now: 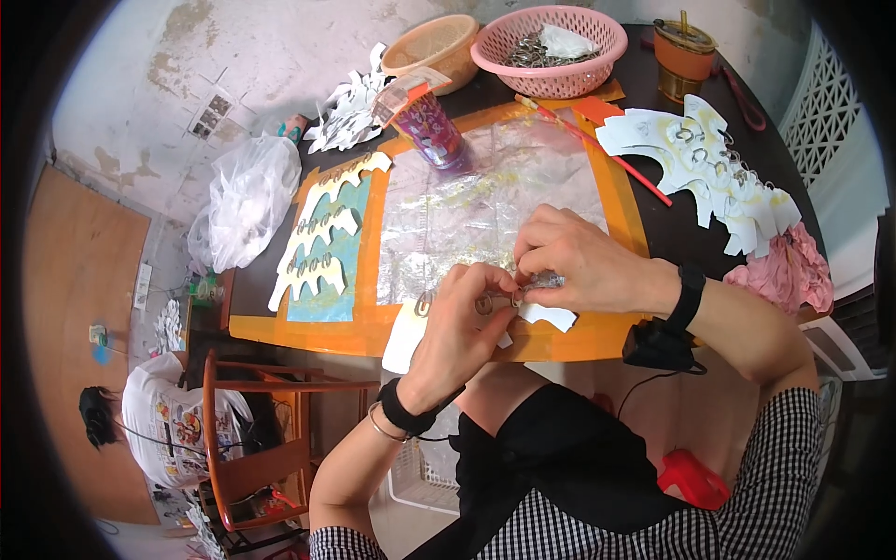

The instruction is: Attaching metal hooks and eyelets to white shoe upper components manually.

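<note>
At the near edge of the table, a white scalloped cut-out piece (pixel 549 317) lies under my hands, with small metal rings (pixel 423 305) along it. My left hand (pixel 464 313) is closed, its thumb and fingers pinching at the piece beside a ring. My right hand (pixel 577 263) meets it from the right, fingers bent together in a pinch; what they hold is hidden, though something shiny and clear shows beneath them. Left of my hands, several similar pieces with rings (pixel 322 224) lie in rows on a blue sheet (pixel 322 306).
Behind stand a purple patterned cup (pixel 431 135), a pink basket (pixel 499 49) of metal pieces, a tan basket (pixel 422 49) and an amber cup (pixel 681 61). White pieces with rings (pixel 695 154) pile at right by pink cloth (pixel 789 271). A red pencil (pixel 625 166) lies between. Another person (pixel 177 420) is lower left, near a wooden chair (pixel 257 439).
</note>
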A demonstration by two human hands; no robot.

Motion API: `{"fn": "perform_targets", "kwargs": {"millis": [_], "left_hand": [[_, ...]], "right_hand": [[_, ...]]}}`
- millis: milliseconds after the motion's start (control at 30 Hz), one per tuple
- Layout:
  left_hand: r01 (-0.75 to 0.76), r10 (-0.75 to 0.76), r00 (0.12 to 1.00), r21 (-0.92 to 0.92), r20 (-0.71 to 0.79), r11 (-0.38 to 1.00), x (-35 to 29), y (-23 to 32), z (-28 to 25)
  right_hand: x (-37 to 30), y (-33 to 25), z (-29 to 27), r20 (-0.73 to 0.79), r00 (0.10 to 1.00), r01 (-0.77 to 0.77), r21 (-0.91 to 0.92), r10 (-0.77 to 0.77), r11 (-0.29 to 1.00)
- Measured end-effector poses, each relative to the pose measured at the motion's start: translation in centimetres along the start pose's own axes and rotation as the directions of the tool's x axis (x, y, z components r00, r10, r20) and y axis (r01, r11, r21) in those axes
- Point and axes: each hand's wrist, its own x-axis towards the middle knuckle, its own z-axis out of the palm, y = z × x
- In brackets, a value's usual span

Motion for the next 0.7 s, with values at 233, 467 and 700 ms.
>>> {"fn": "perform_targets", "kwargs": {"millis": [233, 467, 700], "left_hand": [[0.037, -0.025, 0.995, -0.131, 0.092, 0.991, 0.1, 1.2, -2.2], [-0.057, 0.005, 0.976, 0.232, 0.219, 0.971, 0.9, 1.3, -3.4], [0.066, -0.033, 0.987, -0.209, 0.159, 0.976, 0.1, 1.7, -3.5]], "right_hand": [[0.1, -1.0, -0.1, 0.059, 0.994, -0.099, 0.167, 0.091, 0.981], [0.1, -2.2, -0.7, 0.082, 0.991, -0.115, 0.162, 0.103, 0.980], [0.0, -3.2, -1.6, 0.005, 0.996, -0.087, 0.164, 0.087, 0.983]]}}
